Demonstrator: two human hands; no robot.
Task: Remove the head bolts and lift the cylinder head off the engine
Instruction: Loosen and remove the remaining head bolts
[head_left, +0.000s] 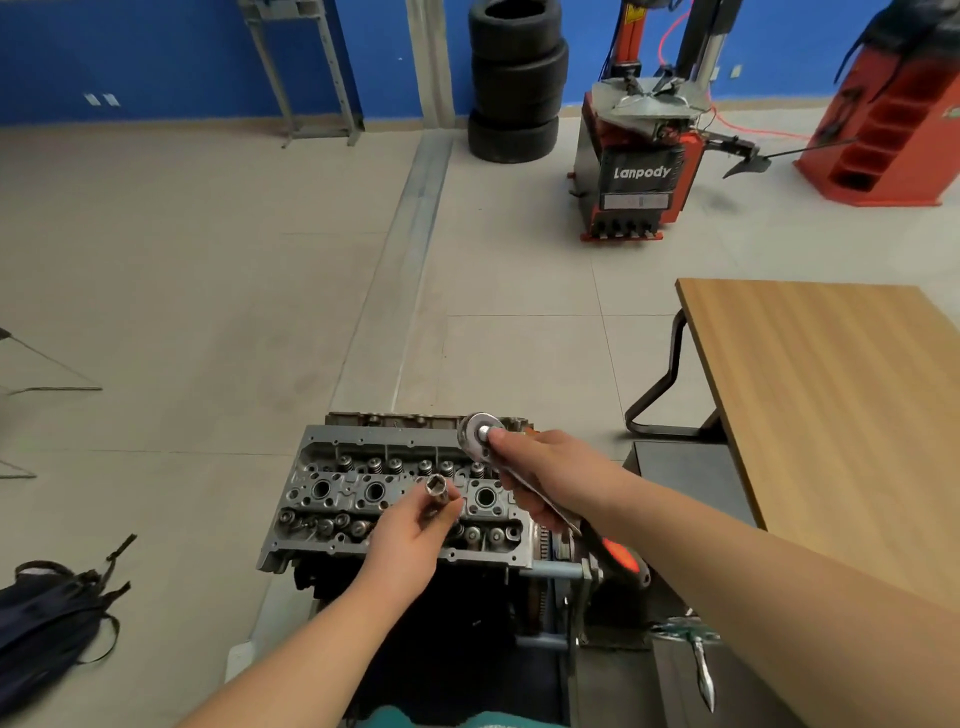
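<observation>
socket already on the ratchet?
No. The socket is pinched in the left hand, apart from the ratchet that the right hand holds above the cylinder head.

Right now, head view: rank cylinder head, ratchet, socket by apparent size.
1. cylinder head, clearly largest
2. ratchet, held in right hand
3. socket, pinched in left hand, smallest

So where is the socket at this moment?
In the head view, the socket is pinched in the left hand above the cylinder head, just left of the ratchet held by the right hand.
</observation>
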